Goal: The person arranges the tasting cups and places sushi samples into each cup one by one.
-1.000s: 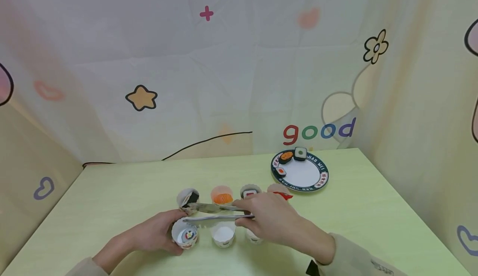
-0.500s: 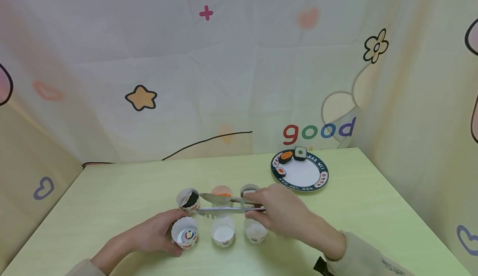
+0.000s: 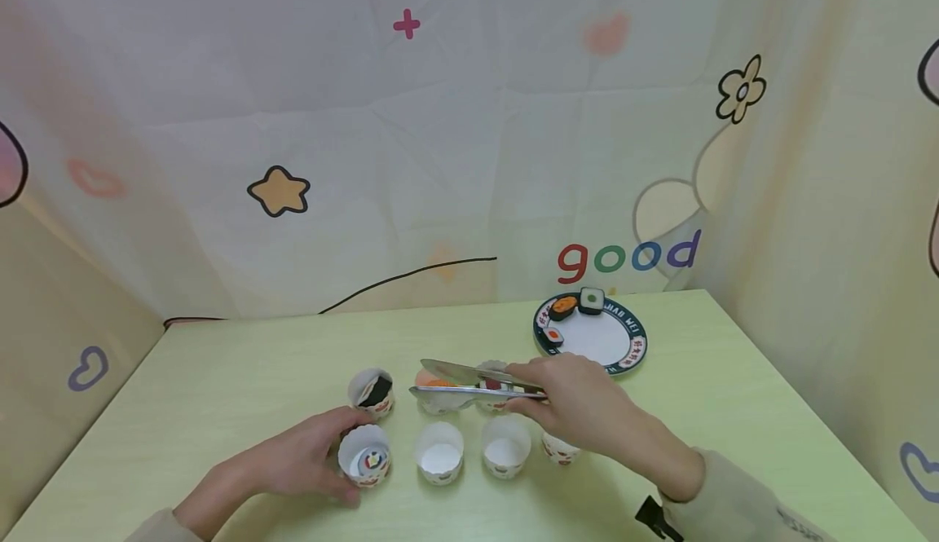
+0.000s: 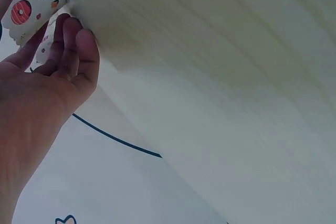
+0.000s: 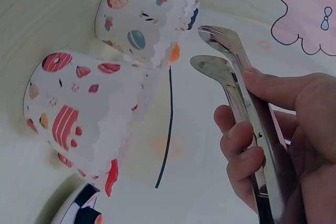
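Note:
A paper cup [image 3: 352, 464] holds a small round sushi piece [image 3: 372, 461]; my left hand [image 3: 297, 459] grips its side with thumb and fingers. In the left wrist view the cup [image 4: 37, 3] shows a printed doughnut. My right hand [image 3: 587, 403] holds metal tongs [image 3: 449, 372] above the back row of cups. The tong tips stand apart with nothing between them, as the right wrist view shows. Beneath the tongs are a cup with an orange-topped piece [image 3: 437, 382] and one with a red-and-white piece. Behind my left hand, another cup [image 3: 364, 385] contains a black-wrapped piece [image 3: 376, 392].
Two front cups, one in the middle [image 3: 440, 462] and one right of it [image 3: 506, 462], show white insides. A further cup [image 3: 561, 449] is partly hidden by my right hand. At the back right, a dark-rimmed plate [image 3: 637, 332] bears three sushi pieces.
My right hand has moved right with the tongs, away from the cup with the black-wrapped piece, uncovering front cups. My left hand has stayed on its cup.

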{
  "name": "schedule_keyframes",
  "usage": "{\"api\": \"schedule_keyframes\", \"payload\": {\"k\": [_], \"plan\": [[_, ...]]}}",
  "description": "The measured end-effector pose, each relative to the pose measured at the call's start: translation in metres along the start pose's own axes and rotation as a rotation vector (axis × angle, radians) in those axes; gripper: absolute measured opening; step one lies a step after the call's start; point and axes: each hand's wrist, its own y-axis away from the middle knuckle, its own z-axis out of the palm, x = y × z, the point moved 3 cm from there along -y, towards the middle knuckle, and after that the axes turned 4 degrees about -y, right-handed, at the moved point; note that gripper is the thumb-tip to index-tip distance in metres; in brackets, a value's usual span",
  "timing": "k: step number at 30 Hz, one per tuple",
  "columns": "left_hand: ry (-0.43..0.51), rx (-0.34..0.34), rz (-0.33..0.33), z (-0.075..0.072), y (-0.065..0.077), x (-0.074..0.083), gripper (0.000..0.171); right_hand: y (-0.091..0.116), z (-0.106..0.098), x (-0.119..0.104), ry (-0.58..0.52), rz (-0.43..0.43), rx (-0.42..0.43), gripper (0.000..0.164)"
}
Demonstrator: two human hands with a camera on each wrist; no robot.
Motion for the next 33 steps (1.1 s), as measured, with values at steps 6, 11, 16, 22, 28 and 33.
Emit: {"api": "schedule_keyframes", "payload": {"k": [6,11,16,22,28,33], "plan": [[0.010,-0.004,0.001,0.001,-0.005,0.008,0.068,0.002,-0.004,0.008,-0.024,0.020,0.017,0.030],[-0.041,-0.004,-0.040,0.001,-0.008,0.012,0.069,0.005,-0.008,0.015,-0.034,0.040,0.033,0.031],[-0.051,-0.020,-0.061,0.002,-0.010,0.016,0.069,0.008,-0.011,0.023,-0.033,0.083,0.044,0.033],[-0.073,-0.020,-0.034,0.003,-0.013,0.023,0.068,0.011,-0.017,0.035,-0.037,0.139,0.048,0.035],[-0.103,-0.040,-0.041,0.005,-0.019,0.030,0.070,0.013,-0.023,0.047,-0.033,0.194,0.034,0.037],[-0.119,-0.056,-0.043,0.006,-0.023,0.034,0.069,0.014,-0.024,0.056,-0.015,0.223,0.021,0.040]]}}
